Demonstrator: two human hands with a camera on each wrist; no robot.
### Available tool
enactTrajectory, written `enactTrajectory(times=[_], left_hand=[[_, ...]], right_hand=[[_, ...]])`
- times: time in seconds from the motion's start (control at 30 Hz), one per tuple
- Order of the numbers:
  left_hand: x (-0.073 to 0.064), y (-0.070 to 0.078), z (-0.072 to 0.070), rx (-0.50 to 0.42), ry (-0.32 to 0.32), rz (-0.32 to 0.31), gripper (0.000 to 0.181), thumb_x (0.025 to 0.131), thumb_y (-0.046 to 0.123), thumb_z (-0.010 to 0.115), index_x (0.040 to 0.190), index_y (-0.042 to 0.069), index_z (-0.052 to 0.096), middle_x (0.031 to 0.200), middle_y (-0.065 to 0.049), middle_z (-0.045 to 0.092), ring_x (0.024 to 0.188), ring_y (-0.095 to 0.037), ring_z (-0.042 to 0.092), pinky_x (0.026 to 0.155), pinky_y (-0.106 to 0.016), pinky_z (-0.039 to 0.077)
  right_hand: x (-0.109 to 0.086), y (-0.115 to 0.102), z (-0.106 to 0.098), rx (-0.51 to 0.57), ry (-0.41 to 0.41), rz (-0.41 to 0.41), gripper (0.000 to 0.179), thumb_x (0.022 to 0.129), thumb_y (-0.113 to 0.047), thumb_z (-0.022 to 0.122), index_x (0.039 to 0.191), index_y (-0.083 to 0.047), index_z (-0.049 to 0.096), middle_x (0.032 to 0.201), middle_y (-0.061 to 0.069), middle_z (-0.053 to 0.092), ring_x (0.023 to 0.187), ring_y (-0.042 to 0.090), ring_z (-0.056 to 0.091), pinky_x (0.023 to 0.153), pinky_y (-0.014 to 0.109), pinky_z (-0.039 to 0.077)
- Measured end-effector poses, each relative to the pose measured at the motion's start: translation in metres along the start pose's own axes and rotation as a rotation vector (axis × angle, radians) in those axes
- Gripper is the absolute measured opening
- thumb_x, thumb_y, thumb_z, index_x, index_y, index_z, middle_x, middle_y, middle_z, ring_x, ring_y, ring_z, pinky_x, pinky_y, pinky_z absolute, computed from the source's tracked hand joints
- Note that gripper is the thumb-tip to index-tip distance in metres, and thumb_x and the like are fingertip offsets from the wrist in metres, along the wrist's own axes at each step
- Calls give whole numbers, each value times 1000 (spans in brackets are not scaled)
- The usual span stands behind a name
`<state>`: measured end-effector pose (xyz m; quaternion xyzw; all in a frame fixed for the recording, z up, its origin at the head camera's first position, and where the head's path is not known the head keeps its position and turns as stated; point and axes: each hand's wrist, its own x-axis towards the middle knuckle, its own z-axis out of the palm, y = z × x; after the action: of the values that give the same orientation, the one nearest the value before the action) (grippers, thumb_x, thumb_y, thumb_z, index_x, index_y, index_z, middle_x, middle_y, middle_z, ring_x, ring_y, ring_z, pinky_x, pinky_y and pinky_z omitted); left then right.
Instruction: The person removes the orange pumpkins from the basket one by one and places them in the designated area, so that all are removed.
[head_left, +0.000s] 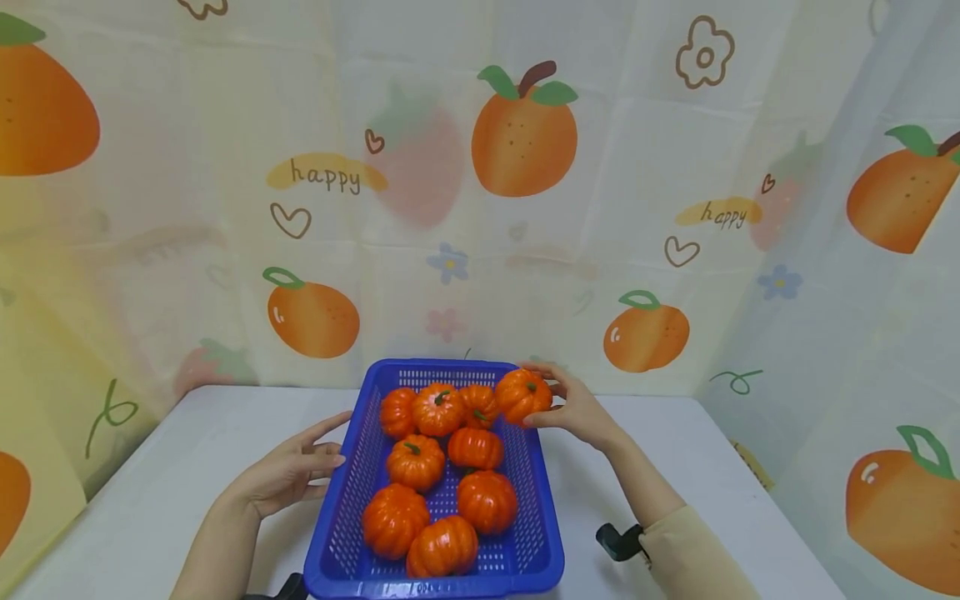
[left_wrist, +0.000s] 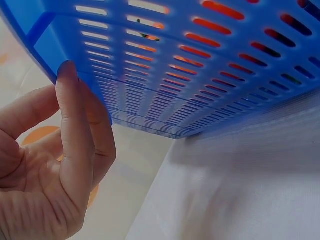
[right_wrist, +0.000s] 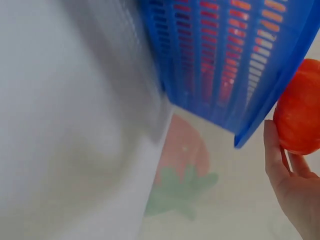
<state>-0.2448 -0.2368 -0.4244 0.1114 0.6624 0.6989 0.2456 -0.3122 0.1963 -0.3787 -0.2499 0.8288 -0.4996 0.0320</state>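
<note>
A blue plastic basket with slotted walls stands on the table, holding several small orange pumpkins. My right hand grips another small pumpkin at the basket's far right corner, thumb below and fingers behind it. In the right wrist view that pumpkin is beside the blue rim, partly cut off by the frame edge. To the left of the basket is my left hand, its loosely bent fingers touching the outside. The left wrist view has a fingertip against the rim's underside.
The white table extends to both sides of the basket. Behind it hangs a pale curtain printed with fruit and flowers. A dark strap-like piece is at the right wrist.
</note>
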Motion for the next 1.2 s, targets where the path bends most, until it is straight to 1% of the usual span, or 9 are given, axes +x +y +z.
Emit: enactTrajectory(times=[0.13,0.3,0.37,0.43,0.6,0.73,0.87,1.07,1.2], left_hand=[[1,-1,-1,0,-11,6,79,100,13,52,159,14,-1,104,6,66,95,-9,69,89,-33,59],[0,0,-1,4,-18,14,79,100,12,52,159,13,-2,104,6,66,95,-9,69,88,-33,59],[0,0,-1,6,-16,13,80,100,13,52,159,13,-2,105,5,65,95,-9,69,89,-33,59],[0,0,-1,9,-13,14,79,100,14,52,159,12,-1,105,5,65,96,-9,69,89,-33,59],[-1,0,0,9,-18,20,79,101,14,51,159,12,-2,105,5,64,95,-8,69,89,-34,59],[-1,-1,0,4,-13,15,79,101,13,51,159,12,-1,104,5,64,95,-8,69,89,-34,59],[-1,-3,0,-6,-10,21,78,100,13,52,159,13,1,103,6,63,94,-8,68,88,-33,59],[-2,-4,0,-19,-17,36,76,101,13,51,160,15,3,102,7,62,94,-7,68,88,-32,59],[0,-4,1,-25,-23,37,76,101,12,51,160,15,3,102,7,62,93,-7,68,88,-32,59]], right_hand=[[0,12,-9,-13,84,29,72,82,-20,78,146,-22,45,148,14,45,119,35,55,92,42,57],[0,26,-18,-9,200,142,75,82,-26,79,147,-19,42,149,15,44,124,36,53,99,46,52],[0,33,-21,-8,239,181,77,82,-26,78,148,-18,41,150,15,43,124,36,52,99,45,51],[0,39,-23,-8,277,217,77,83,-26,78,149,-17,39,151,14,43,122,35,51,97,41,51],[1,53,-27,3,348,269,77,84,-23,76,150,-10,37,151,17,42,117,34,53,95,36,52],[2,63,-27,20,395,306,77,83,-21,77,148,-6,38,148,20,43,115,35,55,96,37,53],[4,75,-24,23,422,343,77,83,-21,77,147,-5,39,147,20,44,118,35,54,98,39,52],[5,89,-19,33,439,373,78,83,-23,77,148,-5,37,148,21,42,124,35,48,108,49,44],[4,95,-21,12,453,399,79,82,-24,77,148,-5,37,150,22,41,130,37,45,114,54,39]])
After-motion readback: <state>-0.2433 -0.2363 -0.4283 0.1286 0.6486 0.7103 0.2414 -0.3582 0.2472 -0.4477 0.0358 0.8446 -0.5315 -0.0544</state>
